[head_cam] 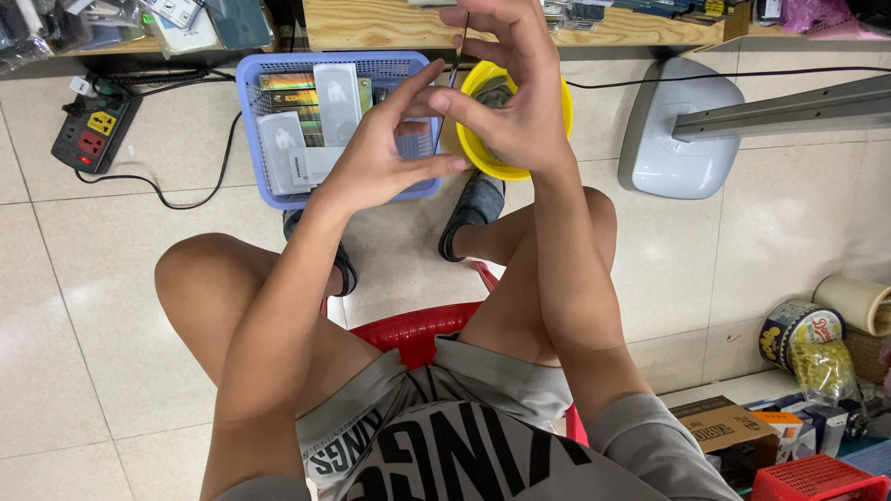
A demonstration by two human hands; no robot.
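A thin, dark, flexible strip (455,65), perhaps a cable or a narrow ribbon, is pinched between the fingertips of both hands and held taut above the lap; its exact kind cannot be told, since it is too slender. The right hand (520,102) is closed round the strip's upper part, fingers curled, with the end seen rising past the fingertips toward the wooden bench edge (390,28). The left hand (376,158) is half-closed, thumb and forefinger brought together near the strip's lower part, though the contact itself is hidden. The handling is judged to be in mid-course: the strip is held in the air and is laid in neither container. Directly beneath the hands, on the glossy pale floor tiles (121,306), a yellow round plastic bowl (557,111) with something grey inside is set touching a blue perforated plastic basket (251,130), which is filled with flat packets in clear and printed film. A black power strip (93,130) with coloured sockets lies left of the basket, and a smooth grey lamp base (677,139) stands to the right. A red moulded plastic stool (413,329) is seen between the knees.
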